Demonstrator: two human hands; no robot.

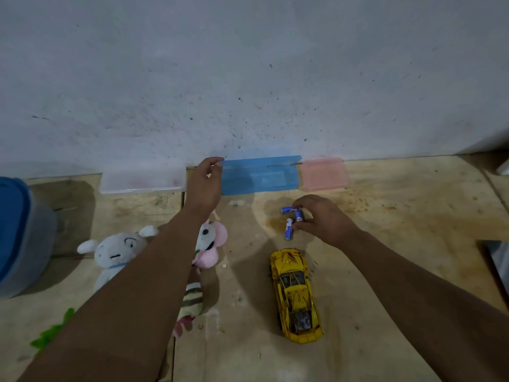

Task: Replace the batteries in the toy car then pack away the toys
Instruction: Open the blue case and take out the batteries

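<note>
A yellow toy car (296, 295) lies on the wooden floor at centre right, nose pointing away from me. Just beyond it lie three blue and white batteries (289, 228); my right hand (322, 219) is over them, with fingertips pinching one battery (298, 215). My left hand (205, 184) reaches to the wall and touches the left edge of a blue box lid (259, 175); its fingers are curled at that edge. A white plush (115, 256) and a pink plush (210, 244) lie on the left, partly hidden by my left forearm.
A clear box lid (143, 180) and a pink box lid (325, 173) lean along the wall on either side of the blue one. A blue-lidded grey container (19, 235) stands at far left. A green toy (52, 330) shows at lower left.
</note>
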